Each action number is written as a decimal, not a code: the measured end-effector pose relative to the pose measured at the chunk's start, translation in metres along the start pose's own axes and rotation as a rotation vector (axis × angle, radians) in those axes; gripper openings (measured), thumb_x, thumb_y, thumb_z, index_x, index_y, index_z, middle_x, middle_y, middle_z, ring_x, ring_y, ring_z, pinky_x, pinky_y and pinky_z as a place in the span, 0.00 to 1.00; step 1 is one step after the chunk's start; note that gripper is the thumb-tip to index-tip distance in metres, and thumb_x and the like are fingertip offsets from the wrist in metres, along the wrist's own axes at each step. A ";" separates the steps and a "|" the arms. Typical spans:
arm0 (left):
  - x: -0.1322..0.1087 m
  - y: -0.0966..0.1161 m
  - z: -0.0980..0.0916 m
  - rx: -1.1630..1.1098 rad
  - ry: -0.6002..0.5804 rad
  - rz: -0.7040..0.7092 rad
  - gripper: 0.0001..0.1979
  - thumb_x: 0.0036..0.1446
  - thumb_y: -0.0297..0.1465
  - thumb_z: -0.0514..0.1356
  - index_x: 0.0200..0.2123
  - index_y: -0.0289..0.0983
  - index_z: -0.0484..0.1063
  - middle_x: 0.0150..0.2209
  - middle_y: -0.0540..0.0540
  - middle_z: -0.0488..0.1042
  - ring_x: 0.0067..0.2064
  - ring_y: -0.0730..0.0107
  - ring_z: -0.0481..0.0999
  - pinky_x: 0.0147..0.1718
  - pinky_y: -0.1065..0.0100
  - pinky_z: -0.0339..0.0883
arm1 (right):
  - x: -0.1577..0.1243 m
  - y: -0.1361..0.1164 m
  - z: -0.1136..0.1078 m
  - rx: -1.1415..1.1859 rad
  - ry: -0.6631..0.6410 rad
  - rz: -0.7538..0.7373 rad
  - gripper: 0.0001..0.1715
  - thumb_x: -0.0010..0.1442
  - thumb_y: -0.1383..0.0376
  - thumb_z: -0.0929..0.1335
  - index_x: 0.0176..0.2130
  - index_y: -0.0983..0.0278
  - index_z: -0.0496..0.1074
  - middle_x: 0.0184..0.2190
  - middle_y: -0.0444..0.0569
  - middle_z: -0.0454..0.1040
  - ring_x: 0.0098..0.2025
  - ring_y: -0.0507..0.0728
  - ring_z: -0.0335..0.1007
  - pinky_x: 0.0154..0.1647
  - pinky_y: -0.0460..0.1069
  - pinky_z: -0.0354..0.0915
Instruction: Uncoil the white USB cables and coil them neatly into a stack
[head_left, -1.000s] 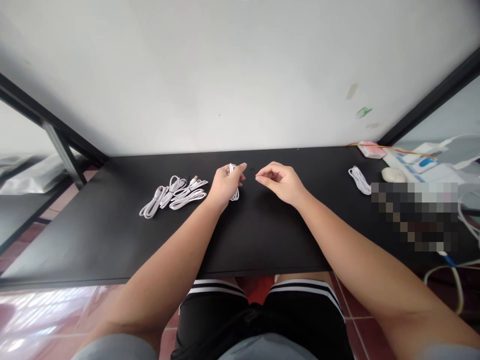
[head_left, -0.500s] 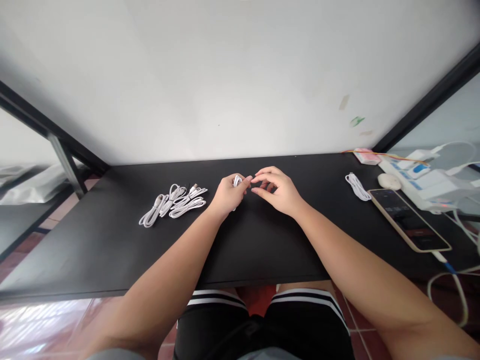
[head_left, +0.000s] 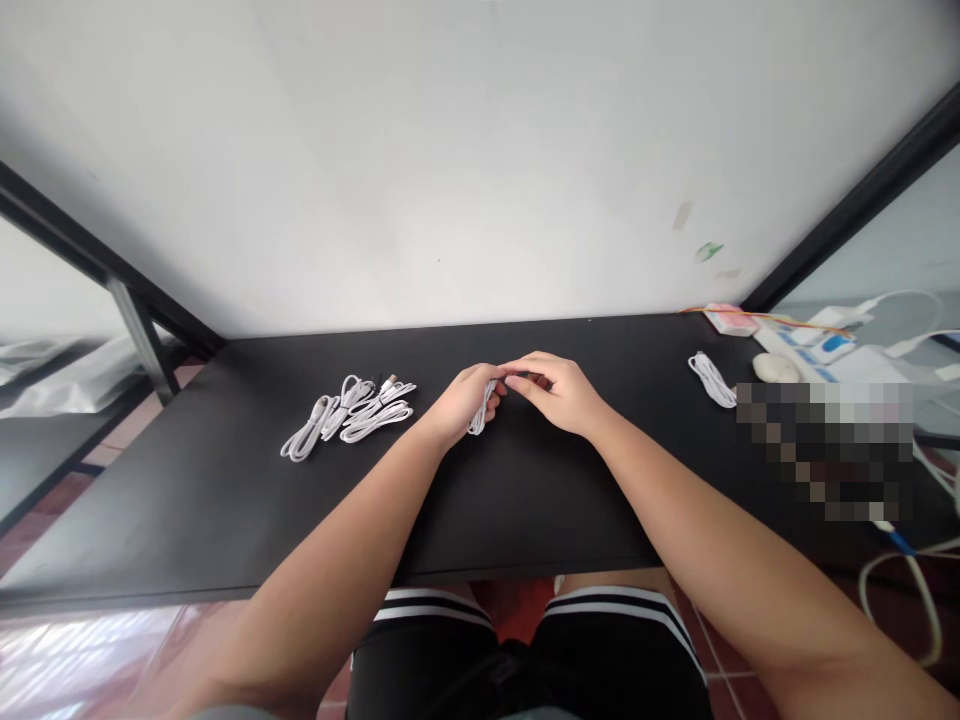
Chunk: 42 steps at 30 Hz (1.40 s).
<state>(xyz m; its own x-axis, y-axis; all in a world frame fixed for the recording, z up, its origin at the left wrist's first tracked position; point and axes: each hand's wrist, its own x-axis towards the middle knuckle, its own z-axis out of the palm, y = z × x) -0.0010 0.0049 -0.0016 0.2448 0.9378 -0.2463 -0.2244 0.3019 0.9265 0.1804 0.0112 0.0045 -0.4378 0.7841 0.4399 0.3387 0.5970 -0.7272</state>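
A coiled white cable [head_left: 478, 421] is held in my left hand [head_left: 459, 404], its loops hanging below the fingers above the middle of the black table [head_left: 525, 500]. My right hand [head_left: 568, 394] meets it from the right, thumb and fingers pinched close to the left fingertips. Whatever lies in that pinch is too small and too covered to make out. To the left lie several bundled white cables, among them a coil [head_left: 304, 437] at the near side and another coil [head_left: 376, 421] with a visible USB plug.
On the right sit one more white cable coil [head_left: 712, 380], a round white case [head_left: 776, 368], a pink-and-white box [head_left: 731, 320] and a power strip [head_left: 799, 345] with plugs. A blurred-out patch hides part of that side. A white wall [head_left: 450, 170] stands behind the table.
My left hand has turned, so the cable coil now hangs lower and shows more. My right thumb and fingers have closed together against the left fingertips.
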 end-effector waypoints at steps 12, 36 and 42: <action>0.001 0.007 -0.006 0.013 0.191 -0.004 0.07 0.51 0.27 0.60 0.32 0.31 0.76 0.26 0.46 0.72 0.23 0.76 0.68 0.20 0.74 0.60 | 0.000 0.026 0.000 -0.217 0.053 0.221 0.14 0.60 0.61 0.71 0.46 0.60 0.78 0.39 0.49 0.77 0.34 0.55 0.71 0.39 0.52 0.67; -0.001 -0.006 0.005 0.165 0.025 0.251 0.20 0.54 0.47 0.66 0.35 0.34 0.79 0.30 0.45 0.77 0.29 0.73 0.74 0.29 0.72 0.67 | 0.002 0.016 0.013 0.295 0.044 0.371 0.19 0.57 0.50 0.73 0.36 0.63 0.79 0.28 0.47 0.77 0.27 0.53 0.69 0.28 0.48 0.65; 0.000 -0.008 -0.001 0.197 0.001 0.293 0.22 0.54 0.48 0.66 0.39 0.33 0.81 0.30 0.45 0.77 0.29 0.73 0.72 0.30 0.70 0.65 | 0.004 0.014 0.015 0.516 0.110 0.491 0.14 0.53 0.56 0.73 0.36 0.64 0.78 0.26 0.45 0.75 0.25 0.50 0.66 0.24 0.45 0.63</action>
<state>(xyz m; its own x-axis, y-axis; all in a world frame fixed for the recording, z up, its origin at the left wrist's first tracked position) -0.0003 0.0026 -0.0089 0.1957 0.9800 0.0375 -0.0984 -0.0184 0.9950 0.1705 0.0203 -0.0122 -0.2405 0.9702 0.0291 0.0264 0.0365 -0.9990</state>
